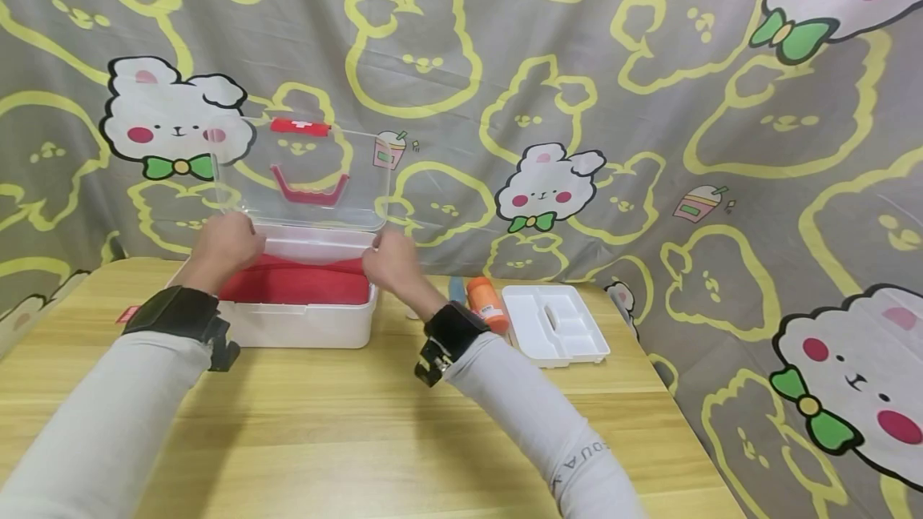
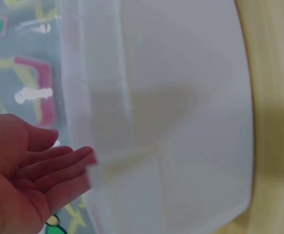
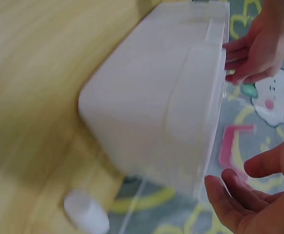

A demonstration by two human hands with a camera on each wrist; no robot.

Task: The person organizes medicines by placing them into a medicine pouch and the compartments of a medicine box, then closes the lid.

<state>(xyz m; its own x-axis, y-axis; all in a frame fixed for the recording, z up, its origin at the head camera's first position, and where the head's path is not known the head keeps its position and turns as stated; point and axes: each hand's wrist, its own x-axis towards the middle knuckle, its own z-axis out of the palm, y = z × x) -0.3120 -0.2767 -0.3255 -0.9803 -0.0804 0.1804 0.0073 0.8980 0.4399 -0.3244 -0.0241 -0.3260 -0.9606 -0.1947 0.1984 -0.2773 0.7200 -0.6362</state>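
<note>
Flanking the white box (image 1: 303,319), left hand (image 1: 227,243) and right hand (image 1: 389,259) rest relaxed-fingered at the raised clear lid (image 1: 306,175), its long axis spanning directly between them, equally near.

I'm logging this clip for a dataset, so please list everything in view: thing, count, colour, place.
Storage box: one, white, far left part of the table, open.
Lid: one, clear with red handle and red latch, raised upright behind the box.
Red cloth: one, inside the box.
Divided tray: one, white, right of the box.
Bottle: one, orange, between box and tray.
Small cap-like piece: one, white, on the table beside the box.
Table: one, light wood.
Backdrop cloth: grey, yellow and white bunny print.
Left hand: at the lid's lower left corner.
Right hand: at the lid's lower right corner.
</note>
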